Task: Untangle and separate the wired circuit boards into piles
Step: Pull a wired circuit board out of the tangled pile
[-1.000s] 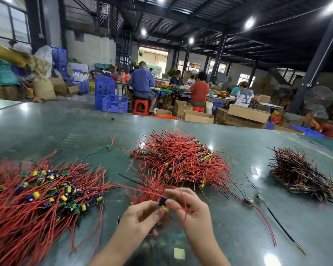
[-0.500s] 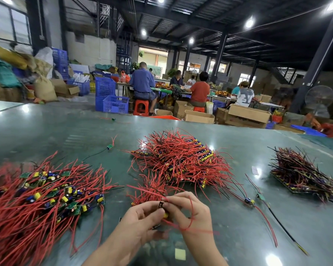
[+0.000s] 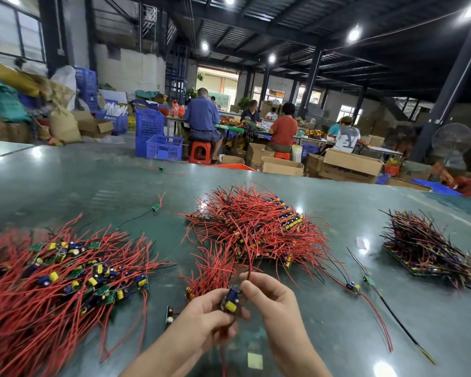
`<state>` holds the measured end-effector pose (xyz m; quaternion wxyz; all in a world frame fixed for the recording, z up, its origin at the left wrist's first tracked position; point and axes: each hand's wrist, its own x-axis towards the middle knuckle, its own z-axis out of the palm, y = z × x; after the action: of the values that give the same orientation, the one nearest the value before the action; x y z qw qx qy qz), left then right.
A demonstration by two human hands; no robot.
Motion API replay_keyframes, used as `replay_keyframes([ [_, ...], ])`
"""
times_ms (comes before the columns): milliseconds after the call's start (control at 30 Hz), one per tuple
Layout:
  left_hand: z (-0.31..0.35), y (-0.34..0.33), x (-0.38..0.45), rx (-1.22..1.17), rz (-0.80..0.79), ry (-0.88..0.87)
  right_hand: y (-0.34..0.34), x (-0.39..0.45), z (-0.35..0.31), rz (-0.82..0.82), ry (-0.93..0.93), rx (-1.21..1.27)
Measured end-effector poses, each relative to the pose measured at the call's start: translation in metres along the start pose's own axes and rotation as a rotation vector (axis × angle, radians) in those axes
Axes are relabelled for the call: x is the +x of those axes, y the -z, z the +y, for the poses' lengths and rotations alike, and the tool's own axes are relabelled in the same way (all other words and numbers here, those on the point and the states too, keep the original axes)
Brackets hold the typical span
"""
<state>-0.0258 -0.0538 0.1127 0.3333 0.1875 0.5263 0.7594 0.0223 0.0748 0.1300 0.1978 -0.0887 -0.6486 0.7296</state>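
A single small circuit board [image 3: 231, 300], blue with a yellow part, was held at 6 o'clock of the view, above the green table [image 3: 324, 317]. It was gripped by the left hand [image 3: 210, 319], whose fingers were curled round its lower end, while a red wire rising from it was pinched by the fingertips of the right hand [image 3: 269, 297]. The step in hand was judged to be the freeing of this one board from the small red clump [image 3: 212, 270] just beyond it at 12 o'clock. For the next move, the wire would have to be drawn clear of the clump without dragging neighbours along, and the board then laid on a pile.

No proper container was in use on the table; the boards were kept in loose heaps. A wide pile [image 3: 52, 284] of boards lay at 9 o'clock, a tangled red heap [image 3: 256, 227] at 12 o'clock, and a darker pile [image 3: 424, 246] at 2 o'clock. Blue crates [image 3: 163, 146] and cardboard boxes [image 3: 351, 161] stood on the floor beyond; their contents could not be told.
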Motion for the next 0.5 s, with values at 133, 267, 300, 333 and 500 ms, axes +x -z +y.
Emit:
replay_keyframes([
  [133, 0.003, -0.006, -0.001, 0.017, -0.007, 0.076, 0.002, 0.001, -0.001, 0.014, 0.026, -0.052],
  [267, 0.008, -0.006, -0.004, -0.009, -0.015, 0.131, -0.004, 0.002, 0.005, 0.03, -0.015, 0.087],
  [300, 0.01, -0.006, -0.005, -0.034, -0.042, 0.143, -0.006, 0.002, 0.007, 0.041, -0.029, 0.144],
  [333, 0.011, -0.006, -0.005, -0.062, -0.057, 0.149, -0.008, 0.003, 0.009, 0.06, -0.05, 0.207],
  [500, 0.009, -0.007, -0.003, -0.111, -0.02, 0.178, -0.002, 0.008, 0.014, 0.182, -0.062, 0.262],
])
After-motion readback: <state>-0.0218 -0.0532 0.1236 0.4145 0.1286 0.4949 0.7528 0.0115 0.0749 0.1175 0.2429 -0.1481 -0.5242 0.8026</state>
